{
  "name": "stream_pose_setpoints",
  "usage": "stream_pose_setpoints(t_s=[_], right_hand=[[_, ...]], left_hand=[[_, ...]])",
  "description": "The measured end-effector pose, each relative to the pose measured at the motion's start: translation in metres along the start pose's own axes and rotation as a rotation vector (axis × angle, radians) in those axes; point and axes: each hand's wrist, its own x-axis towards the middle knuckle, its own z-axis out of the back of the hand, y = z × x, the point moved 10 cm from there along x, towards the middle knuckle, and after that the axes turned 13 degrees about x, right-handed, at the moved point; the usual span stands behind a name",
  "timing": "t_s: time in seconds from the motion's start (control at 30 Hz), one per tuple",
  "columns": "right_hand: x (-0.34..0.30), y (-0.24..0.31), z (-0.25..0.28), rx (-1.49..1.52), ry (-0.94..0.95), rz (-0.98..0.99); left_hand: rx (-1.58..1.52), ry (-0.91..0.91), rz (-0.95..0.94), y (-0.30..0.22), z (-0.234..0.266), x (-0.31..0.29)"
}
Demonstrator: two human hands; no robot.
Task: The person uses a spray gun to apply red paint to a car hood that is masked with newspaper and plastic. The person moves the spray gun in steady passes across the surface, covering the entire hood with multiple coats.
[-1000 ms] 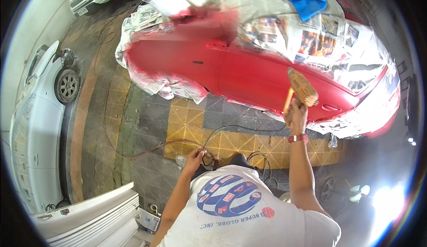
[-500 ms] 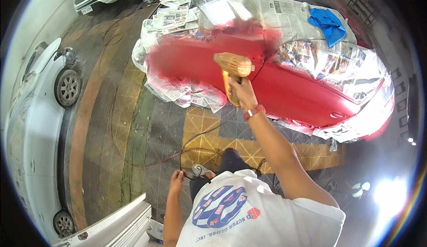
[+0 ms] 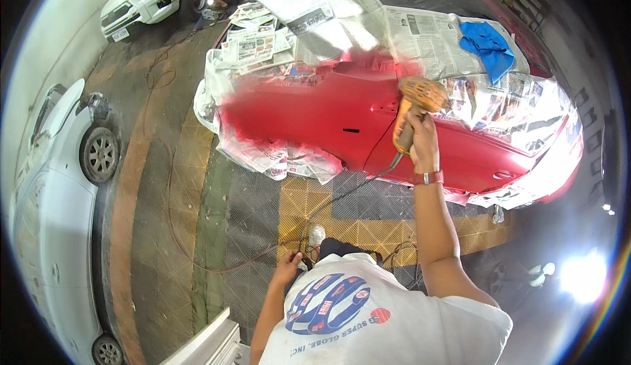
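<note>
Orange and scuffed, the gun-shaped tool (image 3: 424, 93) fills my right hand (image 3: 424, 138), its grip wrapped around the handle (image 3: 401, 131), in front of the red car (image 3: 460, 154); I judge it stiff, somewhat top-heavy, best held there, away from the nozzle (image 3: 403, 85). On the car's near side, my left hand (image 3: 287, 267) pinches the dark cord (image 3: 358, 189), likely light and limp, while newspaper (image 3: 420, 39) covers parts of the car, some beneath a blue cloth (image 3: 488, 46).

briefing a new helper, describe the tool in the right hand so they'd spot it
Find the red car partly covered in newspaper. Before its side, the right hand grips a gun-shaped tool. Its orange body sets it apart from the red panels.
</note>
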Motion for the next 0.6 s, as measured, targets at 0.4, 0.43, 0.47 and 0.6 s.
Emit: stream_pose_setpoints(t_s=[0.4,0.43,0.47,0.6], right_hand=[[0.043,-0.032,-0.058,0.012,0.108,-0.205],[0.045,-0.042,-0.067,0.016,0.122,-0.229],[0.043,-0.051,-0.073,-0.001,0.131,-0.247],[0.042,-0.096,-0.101,-0.001,0.149,-0.333]], left_hand=[[0.098,0.085,-0.050,-0.047,0.017,0.119],[0.109,0.087,-0.039,-0.045,0.020,0.120],[0.120,0.089,-0.029,-0.043,0.024,0.120],[0.099,0.078,-0.002,-0.026,0.047,0.133]])
